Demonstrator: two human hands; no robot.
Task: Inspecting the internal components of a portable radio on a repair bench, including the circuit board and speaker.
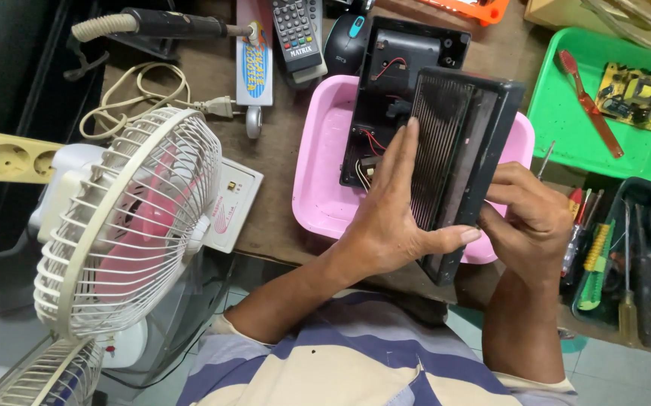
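Observation:
Both my hands hold a black rectangular grille cover (457,150), tilted up on its edge over a pink tray (318,173). My left hand (389,214) lies flat against the cover's left side with the thumb under its lower end. My right hand (525,218) grips the cover's right lower edge. Behind the cover lies the black open body of the device (385,83), with red and black wires showing inside, resting on the pink tray.
A white table fan (130,218) stands at the left. At the back lie a soldering iron (167,24), a remote control (297,34) and a computer mouse (344,41). A green tray (566,120) holds a circuit board (636,94). A bin of screwdrivers (626,256) stands at the right.

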